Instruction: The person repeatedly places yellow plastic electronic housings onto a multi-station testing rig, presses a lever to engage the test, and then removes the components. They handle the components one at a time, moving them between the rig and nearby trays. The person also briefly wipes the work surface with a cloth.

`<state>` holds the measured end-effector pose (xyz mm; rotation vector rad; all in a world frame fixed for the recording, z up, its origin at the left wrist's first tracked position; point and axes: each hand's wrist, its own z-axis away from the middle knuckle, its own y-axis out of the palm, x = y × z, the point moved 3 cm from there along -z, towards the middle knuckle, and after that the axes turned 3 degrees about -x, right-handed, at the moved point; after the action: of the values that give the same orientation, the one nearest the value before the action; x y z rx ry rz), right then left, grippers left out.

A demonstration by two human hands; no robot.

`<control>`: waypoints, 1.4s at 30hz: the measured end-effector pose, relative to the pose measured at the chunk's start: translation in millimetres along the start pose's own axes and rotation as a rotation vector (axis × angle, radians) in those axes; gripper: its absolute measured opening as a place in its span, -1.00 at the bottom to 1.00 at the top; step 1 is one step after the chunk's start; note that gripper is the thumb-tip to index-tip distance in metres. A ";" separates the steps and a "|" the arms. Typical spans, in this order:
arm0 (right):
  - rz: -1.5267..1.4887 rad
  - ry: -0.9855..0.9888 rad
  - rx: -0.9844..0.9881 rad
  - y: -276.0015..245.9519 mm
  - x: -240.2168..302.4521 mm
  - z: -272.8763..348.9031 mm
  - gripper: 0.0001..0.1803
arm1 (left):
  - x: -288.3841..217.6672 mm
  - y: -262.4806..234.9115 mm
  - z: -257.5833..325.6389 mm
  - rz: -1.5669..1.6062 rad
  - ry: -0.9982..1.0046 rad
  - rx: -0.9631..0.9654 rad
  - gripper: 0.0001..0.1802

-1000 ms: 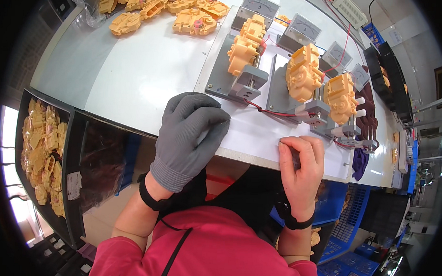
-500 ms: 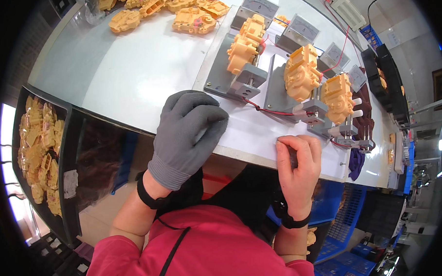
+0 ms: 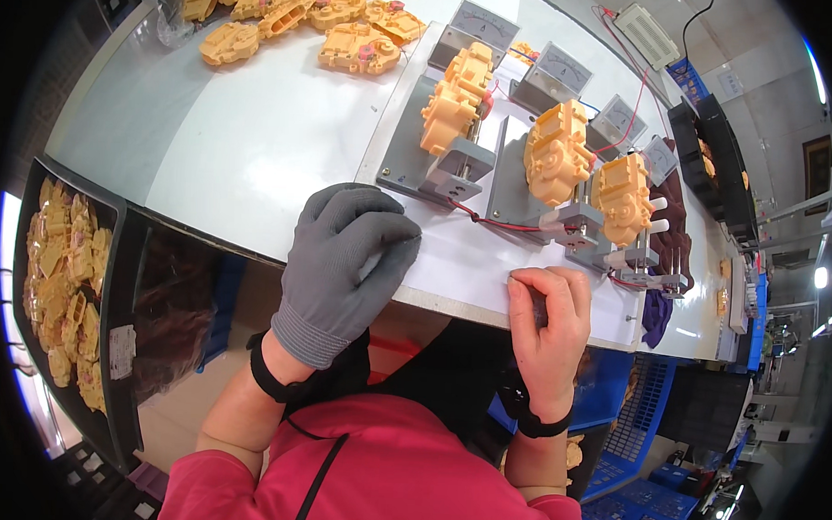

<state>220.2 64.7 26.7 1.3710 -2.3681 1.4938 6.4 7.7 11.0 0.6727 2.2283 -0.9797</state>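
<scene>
My left hand [image 3: 345,262], in a grey knit glove, rests at the table's front edge with its fingers curled in toward the thumb. Nothing shows in it. My right hand [image 3: 554,334] is bare and lies on the white sheet [image 3: 470,280] near the same edge, fingers bent and thumb close to the index fingertip; no object shows there either. Beyond the hands, three grey test fixtures [image 3: 409,150] each carry an orange plastic housing: left housing [image 3: 456,96], middle housing [image 3: 557,153] and right housing [image 3: 622,198]. Neither hand touches them.
Analog meters [image 3: 479,31] stand behind the fixtures, joined by a red cable [image 3: 518,228] and wires. Loose orange housings [image 3: 359,49] lie at the far left. A black bin [image 3: 67,284] of housings sits left, and blue crates [image 3: 645,405] stand below right.
The view has shifted slightly, so the table and fixtures sit a little lower and further left. Both hands keep the same pose at the table edge.
</scene>
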 end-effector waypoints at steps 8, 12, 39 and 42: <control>0.002 -0.011 -0.011 0.0 -1.4 0.7 -0.83 | -0.9 0.2 0.0 -0.005 -0.016 0.004 -0.86; 0.005 -0.006 -0.014 0.0 -1.4 0.7 -0.83 | 0.3 -0.4 -0.3 -0.014 -0.003 0.041 -0.86; -0.036 -0.025 -0.058 -4.7 -6.7 -2.9 -0.82 | 0.4 1.5 0.0 -0.083 -0.043 0.153 -0.81; -0.052 -0.029 -0.057 -5.5 -5.4 -2.2 -0.82 | -0.9 0.6 0.9 -0.087 -0.057 0.147 -0.81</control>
<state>226.4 69.1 29.5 1.4394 -2.3530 1.3915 7.7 7.2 10.8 0.6084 2.1661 -1.2008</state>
